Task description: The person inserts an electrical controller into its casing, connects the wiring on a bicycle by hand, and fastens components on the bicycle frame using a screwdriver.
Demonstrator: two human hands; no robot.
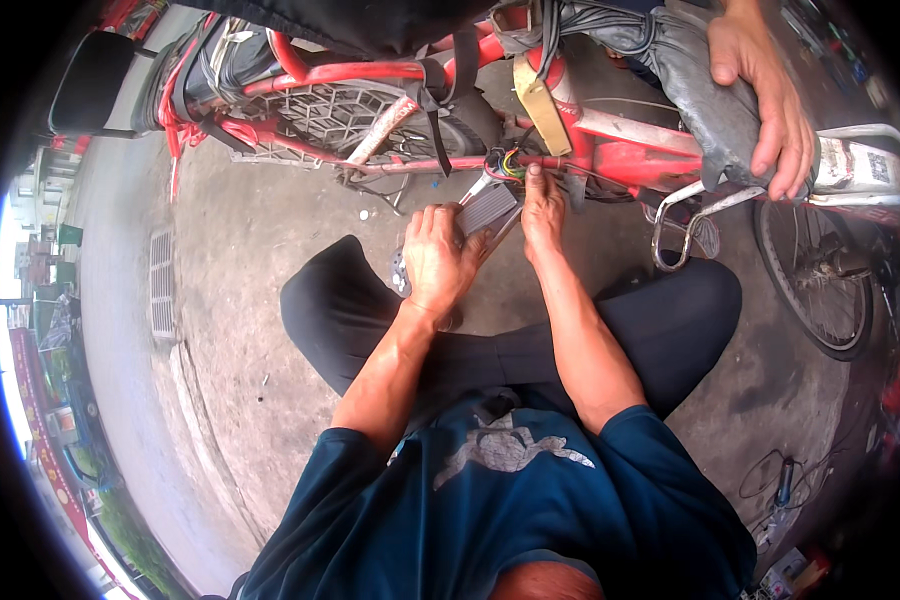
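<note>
A grey finned metal box (488, 208), like an electric bike's motor controller, is tilted below the red bike frame (615, 160). My left hand (435, 255) is closed around its left side, fingers over the top edge. Coloured wires (510, 165), yellow and green among them, bunch at the box's upper end. There my right hand (543, 212) pinches at the wire bundle with the thumb uppermost; its fingertips are partly hidden. Both forearms reach up between my bent knees.
Another person's hand (775, 110) rests on the grey cover (705, 90) over the bike. A yellowish block (542, 105) hangs on the frame. The bike's rear wheel (450, 130) is left, another wheel (815, 280) right. A screwdriver-like tool (785, 482) and cables lie lower right. A floor grate (161, 285) is left.
</note>
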